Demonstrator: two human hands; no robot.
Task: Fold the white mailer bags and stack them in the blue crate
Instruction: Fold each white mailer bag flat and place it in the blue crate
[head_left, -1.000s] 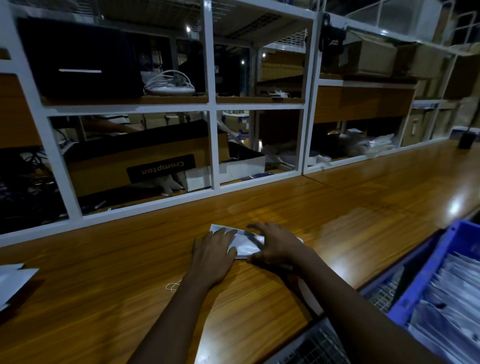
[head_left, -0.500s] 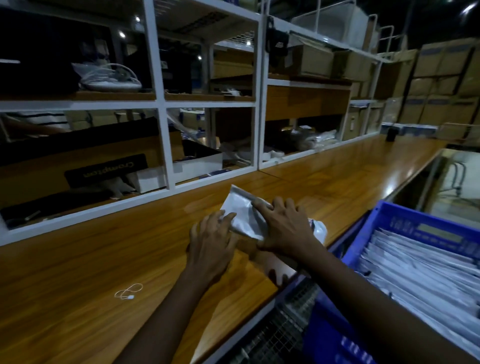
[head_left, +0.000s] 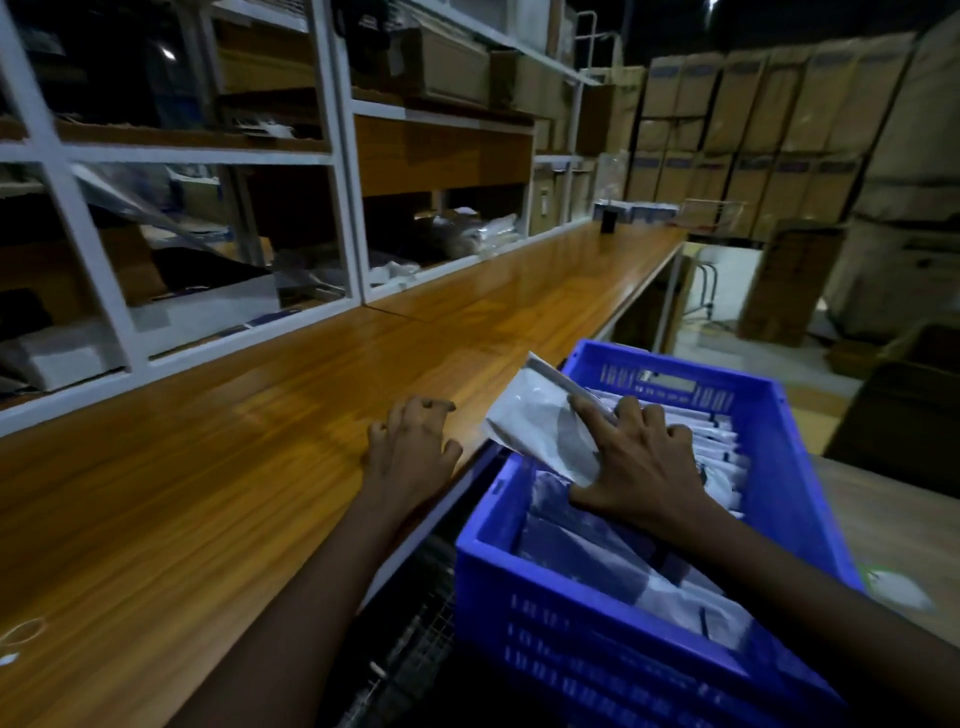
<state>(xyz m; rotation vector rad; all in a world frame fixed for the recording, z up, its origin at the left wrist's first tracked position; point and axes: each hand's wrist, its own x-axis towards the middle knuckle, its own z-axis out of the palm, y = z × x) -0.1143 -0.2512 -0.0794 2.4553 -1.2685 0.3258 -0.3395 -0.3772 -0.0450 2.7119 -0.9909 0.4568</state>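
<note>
My right hand (head_left: 636, 465) grips a folded white mailer bag (head_left: 535, 418) and holds it tilted over the left side of the blue crate (head_left: 800, 467). The crate stands to the right of the wooden counter (head_left: 249, 467) and holds several folded white mailer bags (head_left: 711, 441) in a row. My left hand (head_left: 410, 447) is on the counter near its front edge, fingers loosely bent, holding nothing. It is apart from the bag.
White-framed shelves (head_left: 337, 171) with boxes and packets line the back of the counter. A small dark object (head_left: 607, 224) stands at the counter's far end. Cardboard cartons (head_left: 769, 130) are stacked at the back right. A wire mesh rack (head_left: 415, 649) lies between counter and crate.
The bag was pressed flat on the counter under both hands. My right hand lifted it and carried it right, over the crate. My left hand let go and stayed on the counter.
</note>
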